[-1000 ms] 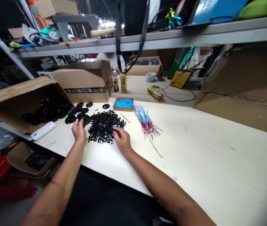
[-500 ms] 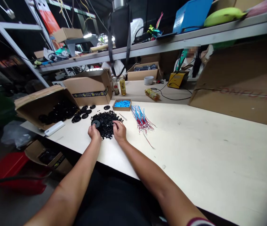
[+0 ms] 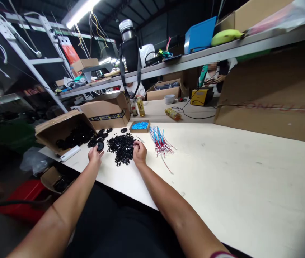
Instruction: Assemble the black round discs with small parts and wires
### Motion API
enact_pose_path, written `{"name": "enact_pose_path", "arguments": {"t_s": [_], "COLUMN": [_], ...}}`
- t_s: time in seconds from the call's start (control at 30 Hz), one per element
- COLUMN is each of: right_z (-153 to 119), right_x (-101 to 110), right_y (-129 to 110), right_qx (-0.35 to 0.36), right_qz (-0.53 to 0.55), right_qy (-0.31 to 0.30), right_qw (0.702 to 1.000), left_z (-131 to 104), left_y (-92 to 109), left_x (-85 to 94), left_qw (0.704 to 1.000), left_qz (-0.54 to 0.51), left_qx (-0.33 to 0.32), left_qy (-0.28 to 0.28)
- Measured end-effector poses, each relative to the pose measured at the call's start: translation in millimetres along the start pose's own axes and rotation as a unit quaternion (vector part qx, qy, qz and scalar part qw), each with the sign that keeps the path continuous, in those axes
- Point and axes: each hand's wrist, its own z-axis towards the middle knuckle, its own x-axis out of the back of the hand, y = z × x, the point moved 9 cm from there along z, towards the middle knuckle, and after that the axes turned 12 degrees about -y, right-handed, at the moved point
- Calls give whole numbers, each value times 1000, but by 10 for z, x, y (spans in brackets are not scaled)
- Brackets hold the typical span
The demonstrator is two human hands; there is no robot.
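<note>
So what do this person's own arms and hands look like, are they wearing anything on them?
The left hand and right hand wear no gloves, and no watch shows. A sleeve edge, dark red with a pale stripe, shows on the right arm only. Whether there are rings, I can't tell.

This is a workshop: a long pale worktable [image 3: 222, 172] crosses the picture under a cluttered grey metal-edged shelf [image 3: 195, 63]. At upper left, a white tube light [image 3: 81, 13] hangs below dark roof beams [image 3: 120, 10].
</note>
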Motion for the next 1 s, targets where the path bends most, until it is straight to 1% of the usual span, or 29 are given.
{"name": "enact_pose_path", "arguments": {"t_s": [0.23, 0.37, 0.5, 0.63, 0.8, 1.0], "right_z": [-18, -32, -33, -26, -29, -61], "right_x": [15, 37, 107, 131, 149, 190], "right_y": [44, 57, 102, 167, 235, 245], "right_qx": [1, 7, 13, 19, 23, 22], "right_qz": [17, 40, 60, 73, 92, 113], "right_qy": [21, 42, 79, 110, 141, 148], "right_qw": [1000, 998, 995, 991, 985, 982], "left_z": [191, 365, 594, 840, 1175, 1664], "left_y": [1, 71, 138, 151, 83, -38], "left_x": [9, -71, -235, -423, -658, -936], "left_qw": [997, 993, 988, 981, 969, 956], "left_qz": [34, 59, 83, 113, 155, 191], "left_qx": [40, 45, 45, 41, 37, 11], "left_qy": [-51, -88, -121, -151, -190, -222]}}
